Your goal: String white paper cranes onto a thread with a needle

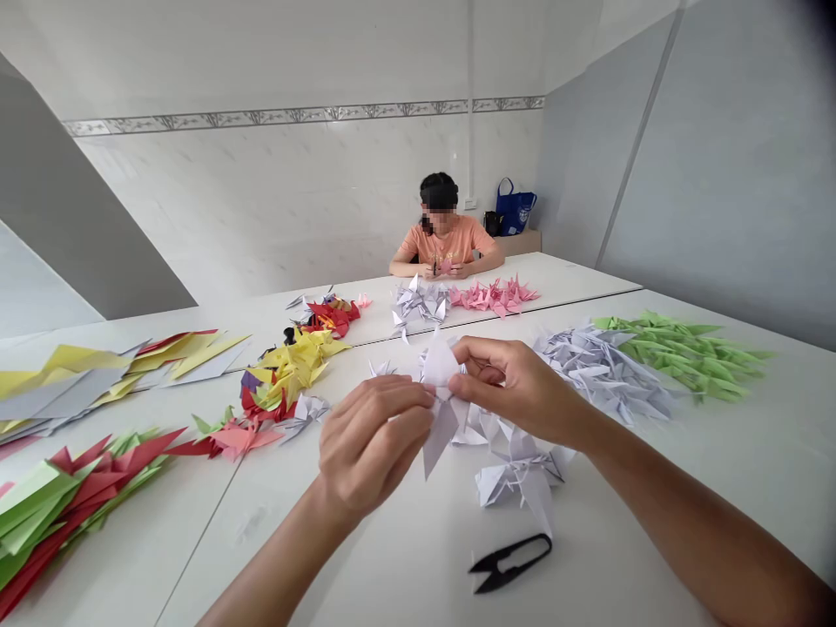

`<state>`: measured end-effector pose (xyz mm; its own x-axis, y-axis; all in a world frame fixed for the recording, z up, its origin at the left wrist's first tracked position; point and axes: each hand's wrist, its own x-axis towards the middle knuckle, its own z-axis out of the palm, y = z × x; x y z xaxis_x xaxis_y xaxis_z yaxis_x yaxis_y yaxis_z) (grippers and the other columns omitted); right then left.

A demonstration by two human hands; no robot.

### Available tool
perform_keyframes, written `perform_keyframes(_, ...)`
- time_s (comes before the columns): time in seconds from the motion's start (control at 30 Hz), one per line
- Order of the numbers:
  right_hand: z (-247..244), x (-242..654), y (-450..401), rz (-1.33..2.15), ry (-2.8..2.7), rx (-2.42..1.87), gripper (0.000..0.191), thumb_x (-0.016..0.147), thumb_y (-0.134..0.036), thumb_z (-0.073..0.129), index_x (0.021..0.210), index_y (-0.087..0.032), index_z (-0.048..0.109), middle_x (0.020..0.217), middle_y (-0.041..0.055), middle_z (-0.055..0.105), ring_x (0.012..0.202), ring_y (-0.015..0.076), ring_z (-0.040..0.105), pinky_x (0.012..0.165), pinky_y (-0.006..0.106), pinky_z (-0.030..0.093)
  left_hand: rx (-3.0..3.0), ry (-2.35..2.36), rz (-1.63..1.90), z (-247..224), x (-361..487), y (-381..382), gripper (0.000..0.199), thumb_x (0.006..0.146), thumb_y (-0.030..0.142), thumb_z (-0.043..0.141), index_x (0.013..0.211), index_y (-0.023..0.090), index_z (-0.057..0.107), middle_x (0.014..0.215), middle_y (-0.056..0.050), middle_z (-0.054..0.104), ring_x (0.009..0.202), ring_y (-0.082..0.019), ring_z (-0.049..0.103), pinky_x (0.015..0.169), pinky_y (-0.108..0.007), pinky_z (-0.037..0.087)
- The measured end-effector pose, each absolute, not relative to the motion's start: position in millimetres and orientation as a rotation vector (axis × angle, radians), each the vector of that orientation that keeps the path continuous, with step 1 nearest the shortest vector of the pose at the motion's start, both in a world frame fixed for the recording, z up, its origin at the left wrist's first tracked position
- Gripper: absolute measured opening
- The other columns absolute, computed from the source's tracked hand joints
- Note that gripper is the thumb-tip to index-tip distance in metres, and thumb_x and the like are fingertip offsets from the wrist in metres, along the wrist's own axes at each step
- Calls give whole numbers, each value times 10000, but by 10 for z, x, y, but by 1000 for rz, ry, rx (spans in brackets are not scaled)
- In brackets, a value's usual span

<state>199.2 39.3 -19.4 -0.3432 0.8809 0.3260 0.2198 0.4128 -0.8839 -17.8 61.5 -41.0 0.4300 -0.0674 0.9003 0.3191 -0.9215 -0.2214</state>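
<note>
Both my hands hold one white folded paper crane (441,418) in the air above the table. My left hand (379,435) pinches its left side, fingers curled toward me. My right hand (506,379) grips the opposite side between thumb and forefinger. Parts of the crane are hidden behind my fingertips. Just beyond and below my hands lie more white paper cranes (519,477), some with thin white thread or strips on them. Black thread snips (510,564) rest on the table nearer to me, blades pointing left.
Green cranes (685,353) and white cranes (597,370) are heaped at right. Yellow cranes (297,366) and red ones lie left of centre. Flat folded papers (71,383) and a red-green stack (71,505) cover the left. Across the table sits a person (450,235) beside pink cranes (496,296).
</note>
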Motion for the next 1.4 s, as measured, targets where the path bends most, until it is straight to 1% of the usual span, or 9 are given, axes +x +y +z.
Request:
perform_keyframes(0.13,-258,1926,412,989,-1712,-813,249,919,-368,714,808,-214,553,635,-70,359,559,84,308,498,233,239,-2494,-625,-1781,-452,-118,574,350,834,33,680,1126,202,587,1119,-80,676,1071,-185,667,899,-318,578)
perform_keyframes(0.2,-282,1912,425,1017,-1694,-794,264,916,-358,717,796,-212,533,643,-70,358,559,83,309,496,234,240,-2639,-816,-1812,-449,-109,561,354,859,74,679,1163,232,587,1053,-39,674,993,-154,665,870,-279,558)
perform_keyframes(0.3,-298,1907,439,1046,-1706,-777,270,926,-385,697,813,-208,528,665,-65,357,561,85,338,497,231,280,-2777,-1014,-1893,-417,-115,556,186,908,165,681,1070,241,628,915,2,653,807,-110,628,756,-231,520)
perform_keyframes(0.37,-295,1907,437,1044,-1717,-769,216,965,-415,636,937,-214,559,704,-58,395,578,93,402,526,235,351,-2873,-1132,-2087,-390,-118,561,65,946,257,662,991,228,626,840,11,625,737,-107,608,687,-225,506)
perform_keyframes(0.5,-283,1894,407,1006,-1714,-801,180,1065,-393,415,1026,-234,491,775,-44,449,637,104,501,625,257,440,-2854,-1364,-2608,-352,-103,578,163,937,336,689,894,207,601,768,34,586,692,-72,572,644,-162,488)
perform_keyframes(0.63,-283,1863,378,967,-1737,-784,209,1062,-398,444,966,-222,502,733,-41,500,628,105,498,608,251,423,-2618,-1712,-3032,-348,-75,588,220,865,375,760,876,195,634,786,21,645,727,-89,644,729,-185,574)
perform_keyframes(0.8,-287,1837,334,1007,-1816,-834,209,1030,-426,529,1016,-221,567,538,-94,440,446,77,392,465,214,324,-2183,-1983,-3487,-364,-39,574,199,762,246,822,903,179,700,828,-16,732,803,-147,749,806,-252,649)
perform_keyframes(0.97,-298,1830,314,1039,-1819,-880,169,1017,-404,559,1012,-236,581,538,-101,445,416,59,381,442,190,319,-2162,-1995,-3534,-348,-17,515,152,779,204,796,907,164,723,926,-39,780,787,-129,758,823,-230,655)
perform_keyframes(1.4,-293,1824,323,1070,-1818,-893,181,1001,-405,574,991,-225,591,539,-94,452,409,66,389,430,196,331,-2398,-1781,-3470,-336,-9,511,193,751,270,856,857,174,726,873,-9,761,804,-125,749,830,-233,648)
